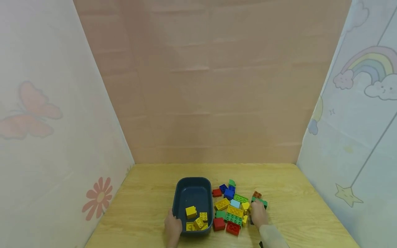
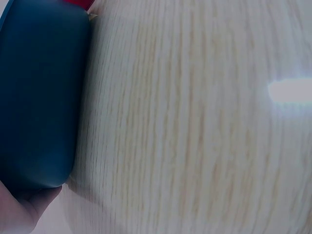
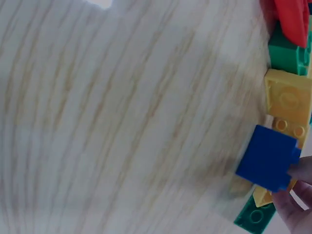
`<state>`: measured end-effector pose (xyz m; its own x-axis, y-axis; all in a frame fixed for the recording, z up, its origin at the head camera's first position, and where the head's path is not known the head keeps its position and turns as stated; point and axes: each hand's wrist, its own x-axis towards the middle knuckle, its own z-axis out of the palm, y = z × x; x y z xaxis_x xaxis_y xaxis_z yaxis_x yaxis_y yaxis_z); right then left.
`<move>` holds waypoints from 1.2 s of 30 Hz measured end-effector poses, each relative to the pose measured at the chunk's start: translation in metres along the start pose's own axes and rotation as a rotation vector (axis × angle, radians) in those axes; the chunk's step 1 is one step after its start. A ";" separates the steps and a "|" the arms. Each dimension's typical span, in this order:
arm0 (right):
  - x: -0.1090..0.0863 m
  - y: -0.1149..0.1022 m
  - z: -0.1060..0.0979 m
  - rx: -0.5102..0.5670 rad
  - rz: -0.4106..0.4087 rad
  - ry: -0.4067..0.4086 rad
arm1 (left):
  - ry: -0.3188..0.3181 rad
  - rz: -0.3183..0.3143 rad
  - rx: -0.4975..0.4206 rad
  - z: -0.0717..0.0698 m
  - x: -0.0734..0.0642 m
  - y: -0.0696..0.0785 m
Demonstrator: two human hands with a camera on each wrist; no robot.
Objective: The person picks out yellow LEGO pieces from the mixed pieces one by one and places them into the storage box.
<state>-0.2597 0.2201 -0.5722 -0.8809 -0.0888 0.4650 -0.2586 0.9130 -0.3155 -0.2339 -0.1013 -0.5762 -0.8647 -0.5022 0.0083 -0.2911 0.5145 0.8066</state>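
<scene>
A dark blue plastic bin (image 1: pixel 177 203) stands on the table with several yellow bricks (image 1: pixel 191 212) inside, mostly at its near end. My left hand (image 1: pixel 173 225) grips the bin's near left side; in the left wrist view the thumb (image 2: pixel 41 201) lies against the outer wall and the other fingers are mostly hidden. To the right of the bin, at the right edge of a loose group of toy bricks, is my right hand (image 1: pixel 258 213). It pinches a blue brick (image 3: pixel 267 157) by its studded end, seen in the right wrist view. A green brick (image 3: pixel 256 214) lies nearby.
Between the bin and my right hand lie red (image 1: pixel 219 224), yellow (image 1: pixel 222 204), green (image 1: pixel 234 218), blue (image 1: pixel 229 194) and light blue (image 1: pixel 235 203) bricks. Printed white walls flank the wooden table (image 1: pixel 149 199), and a brown covering (image 1: pixel 204 103) rises behind it.
</scene>
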 end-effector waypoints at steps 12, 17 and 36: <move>0.023 -0.038 -0.009 -0.013 -0.109 0.163 | 0.000 0.002 0.003 0.000 0.002 0.002; 0.031 -0.062 -0.007 0.062 -0.226 0.275 | 0.004 -0.003 -0.001 0.001 0.002 -0.001; 0.015 -0.163 0.010 0.352 -0.547 0.213 | -0.001 -0.020 0.017 0.001 0.003 -0.001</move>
<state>-0.2353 0.0663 -0.5222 -0.4991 -0.3870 0.7753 -0.7893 0.5724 -0.2223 -0.2370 -0.1026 -0.5777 -0.8591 -0.5117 -0.0090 -0.3156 0.5159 0.7964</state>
